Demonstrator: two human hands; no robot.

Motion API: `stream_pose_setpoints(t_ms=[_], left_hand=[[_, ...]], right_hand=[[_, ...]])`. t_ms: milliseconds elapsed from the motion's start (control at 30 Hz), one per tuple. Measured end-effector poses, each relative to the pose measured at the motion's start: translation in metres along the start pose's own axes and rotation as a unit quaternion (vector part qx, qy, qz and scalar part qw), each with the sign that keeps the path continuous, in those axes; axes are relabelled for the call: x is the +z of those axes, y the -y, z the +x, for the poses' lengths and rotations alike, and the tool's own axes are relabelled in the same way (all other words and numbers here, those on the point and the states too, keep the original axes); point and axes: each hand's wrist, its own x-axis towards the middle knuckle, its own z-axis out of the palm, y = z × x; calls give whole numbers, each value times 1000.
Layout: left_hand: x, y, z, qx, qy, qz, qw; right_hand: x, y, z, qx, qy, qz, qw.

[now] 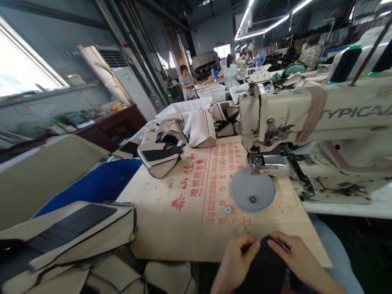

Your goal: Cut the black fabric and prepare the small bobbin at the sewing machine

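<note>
At the bench's near edge, the left hand [237,255] and right hand [295,257] pinch a black fabric piece [266,267] between them — both grasping it by its top edge. Just beyond lies a grey disc [252,189] under the sewing machine [315,122]; beige covers [171,143] crowd the far left corner.

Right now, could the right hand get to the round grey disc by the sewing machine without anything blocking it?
Probably yes. The right hand is pinching dark fabric together with the left hand, so it would have to let go first. Between it and the grey disc lies only bare board, with loose threads.
</note>
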Motion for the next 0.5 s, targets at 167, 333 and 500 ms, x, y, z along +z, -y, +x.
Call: stream_pose_setpoints(t_ms=[167,333,500], left_hand=[[-32,25,41,-12,-209,112,971],[-45,39,75,10,-225,144,964],[-40,33,70,32,-205,112,972]], right_hand=[[19,3,10,-15,16,-47,999],[17,-1,14,-18,4,-72,997],[-2,-2,18,18,-49,-56,997]])
